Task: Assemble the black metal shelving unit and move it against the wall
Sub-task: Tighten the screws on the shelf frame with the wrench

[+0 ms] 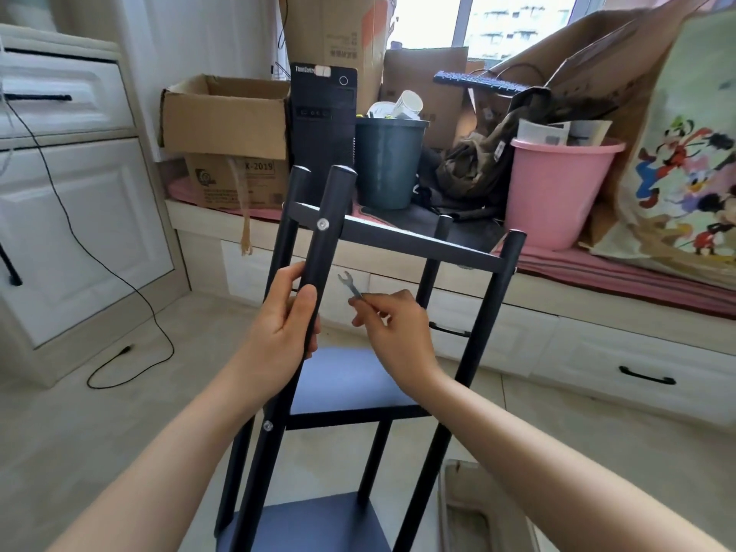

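We see the shelving unit upright, feet cut off below; left hand wraps its post, right hand pinches a wrench.

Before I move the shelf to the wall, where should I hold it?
Probably by two upright posts, one hand each, from the sides: the near-left post, already in the left hand, and the right post. They are long, round and bare.
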The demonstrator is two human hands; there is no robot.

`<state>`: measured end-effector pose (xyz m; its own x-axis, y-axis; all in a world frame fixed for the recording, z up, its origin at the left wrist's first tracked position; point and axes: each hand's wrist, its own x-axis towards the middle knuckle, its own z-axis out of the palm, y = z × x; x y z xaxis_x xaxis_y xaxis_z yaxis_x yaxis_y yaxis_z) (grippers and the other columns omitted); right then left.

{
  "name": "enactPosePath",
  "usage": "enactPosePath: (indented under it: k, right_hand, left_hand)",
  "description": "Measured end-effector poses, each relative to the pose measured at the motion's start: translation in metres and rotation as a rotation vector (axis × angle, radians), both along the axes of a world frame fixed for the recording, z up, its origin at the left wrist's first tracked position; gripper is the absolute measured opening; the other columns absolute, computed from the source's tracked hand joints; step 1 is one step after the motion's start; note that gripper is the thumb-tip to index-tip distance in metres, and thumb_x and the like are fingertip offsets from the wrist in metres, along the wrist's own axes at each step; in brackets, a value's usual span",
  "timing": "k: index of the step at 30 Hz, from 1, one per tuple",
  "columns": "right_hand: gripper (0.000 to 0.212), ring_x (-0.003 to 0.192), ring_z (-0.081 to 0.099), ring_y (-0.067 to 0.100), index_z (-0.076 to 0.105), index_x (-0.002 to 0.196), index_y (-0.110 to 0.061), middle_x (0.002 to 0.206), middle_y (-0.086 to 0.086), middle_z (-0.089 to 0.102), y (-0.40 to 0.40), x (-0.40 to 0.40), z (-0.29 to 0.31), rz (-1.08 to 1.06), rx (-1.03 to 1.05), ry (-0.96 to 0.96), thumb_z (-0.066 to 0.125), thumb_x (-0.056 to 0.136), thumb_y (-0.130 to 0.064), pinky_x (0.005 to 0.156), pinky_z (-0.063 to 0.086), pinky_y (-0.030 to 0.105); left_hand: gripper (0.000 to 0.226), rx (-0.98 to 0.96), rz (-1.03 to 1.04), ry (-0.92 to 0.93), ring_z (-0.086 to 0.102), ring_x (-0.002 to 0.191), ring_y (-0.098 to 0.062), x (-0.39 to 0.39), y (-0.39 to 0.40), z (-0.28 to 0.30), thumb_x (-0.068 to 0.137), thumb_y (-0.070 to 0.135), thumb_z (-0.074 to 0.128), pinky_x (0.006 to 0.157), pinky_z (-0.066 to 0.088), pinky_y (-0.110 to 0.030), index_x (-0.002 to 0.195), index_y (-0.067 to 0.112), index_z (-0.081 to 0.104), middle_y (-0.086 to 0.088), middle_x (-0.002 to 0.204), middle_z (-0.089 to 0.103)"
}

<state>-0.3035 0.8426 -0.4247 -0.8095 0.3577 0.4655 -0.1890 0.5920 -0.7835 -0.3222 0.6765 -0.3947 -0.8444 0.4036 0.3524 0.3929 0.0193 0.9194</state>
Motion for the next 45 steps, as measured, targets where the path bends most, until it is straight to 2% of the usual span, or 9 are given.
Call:
enactPosePath:
  k: [5, 9, 11, 16, 22, 27, 36, 41, 45]
  right_hand:
    - [0.023, 0.052, 0.054, 0.010, 0.079, 0.083, -0.014, 0.065, -0.015, 0.067, 0.027, 0.037, 0.011, -0.004, 0.025, -0.146, 0.061, 0.097, -0.017, 0.050, 0.039, 0.017]
    - [0.024, 0.067, 0.063, -0.005, 0.076, 0.085, -0.014, 0.069, -0.018, 0.070, 0.045, 0.065, 0.005, -0.105, 0.022, -0.229, 0.057, 0.097, -0.008, 0.060, 0.043, 0.008]
    - [0.020, 0.086, 0.068, 0.006, 0.070, 0.088, -0.016, 0.078, -0.007, 0.075, 0.056, 0.076, 0.001, -0.148, -0.052, -0.262, 0.055, 0.097, -0.005, 0.075, 0.049, 0.016]
    - [0.013, 0.086, 0.062, 0.010, 0.078, 0.098, -0.012, 0.089, -0.005, 0.070, 0.087, 0.092, 0.011, -0.237, 0.111, -0.296, 0.066, 0.093, -0.014, 0.066, 0.039, 0.005]
    - [0.011, 0.106, 0.062, 0.019, 0.077, 0.098, -0.020, 0.108, 0.000, 0.070, 0.111, 0.095, 0.007, -0.236, -0.178, -0.279, 0.072, 0.089, -0.025, 0.095, 0.048, 0.036]
    - [0.012, 0.106, 0.067, 0.013, 0.080, 0.086, -0.023, 0.101, -0.006, 0.076, 0.108, 0.091, 0.006, -0.038, -0.407, -0.287, 0.071, 0.090, -0.017, 0.093, 0.054, 0.038]
    - [0.015, 0.101, 0.070, 0.019, 0.080, 0.082, -0.024, 0.090, -0.002, 0.077, 0.100, 0.084, 0.007, 0.003, -0.325, -0.311, 0.071, 0.089, -0.014, 0.077, 0.058, 0.027]
    - [0.009, 0.099, 0.070, 0.026, 0.080, 0.085, -0.019, 0.094, 0.010, 0.076, 0.094, 0.088, 0.010, 0.001, -0.328, -0.277, 0.072, 0.089, -0.014, 0.074, 0.058, 0.029]
    - [0.014, 0.091, 0.070, 0.020, 0.080, 0.082, -0.023, 0.087, 0.001, 0.077, 0.090, 0.091, 0.019, 0.031, -0.306, -0.240, 0.072, 0.088, -0.014, 0.075, 0.059, 0.033]
  left_hand:
    - [0.040, -0.049, 0.000, -0.019, 0.049, 0.058, -0.009, 0.004, -0.008, 0.002, 0.103, 0.015, 0.052, 0.056, 0.048, -0.018, 0.136, 0.032, 0.040, -0.008, 0.075, 0.048]
    - [0.044, -0.128, 0.004, -0.009, 0.055, 0.057, -0.006, 0.008, -0.017, 0.005, 0.100, 0.013, 0.057, 0.061, 0.053, -0.016, 0.134, 0.035, 0.040, -0.006, 0.080, 0.053]
    - [0.044, -0.134, 0.020, -0.006, 0.056, 0.059, -0.008, 0.010, -0.020, 0.006, 0.101, 0.012, 0.057, 0.062, 0.054, -0.017, 0.136, 0.034, 0.041, -0.008, 0.084, 0.054]
    - [0.048, -0.160, 0.056, 0.007, 0.062, 0.067, -0.016, 0.009, -0.030, 0.005, 0.101, 0.013, 0.057, 0.070, 0.058, -0.025, 0.138, 0.037, 0.040, -0.006, 0.094, 0.059]
    - [0.046, -0.164, 0.084, 0.000, 0.068, 0.072, -0.016, -0.002, -0.041, -0.001, 0.100, 0.015, 0.059, 0.073, 0.053, -0.028, 0.134, 0.042, 0.041, -0.008, 0.096, 0.065]
    - [0.051, -0.145, 0.119, -0.013, 0.067, 0.075, -0.017, -0.003, -0.043, -0.004, 0.101, 0.016, 0.059, 0.073, 0.051, -0.028, 0.144, 0.035, 0.040, -0.003, 0.102, 0.064]
    - [0.049, -0.130, 0.165, -0.007, 0.068, 0.072, -0.013, -0.005, -0.050, -0.007, 0.099, 0.013, 0.061, 0.077, 0.056, -0.033, 0.144, 0.026, 0.046, -0.005, 0.100, 0.065]
    - [0.046, -0.067, 0.204, 0.003, 0.069, 0.080, -0.023, -0.011, -0.051, -0.014, 0.099, 0.009, 0.061, 0.067, 0.054, -0.017, 0.140, 0.026, 0.050, -0.009, 0.105, 0.067]
    - [0.040, -0.026, 0.217, 0.002, 0.071, 0.079, -0.019, -0.016, -0.053, -0.018, 0.099, 0.007, 0.059, 0.068, 0.050, -0.011, 0.135, 0.025, 0.054, 0.000, 0.096, 0.070]
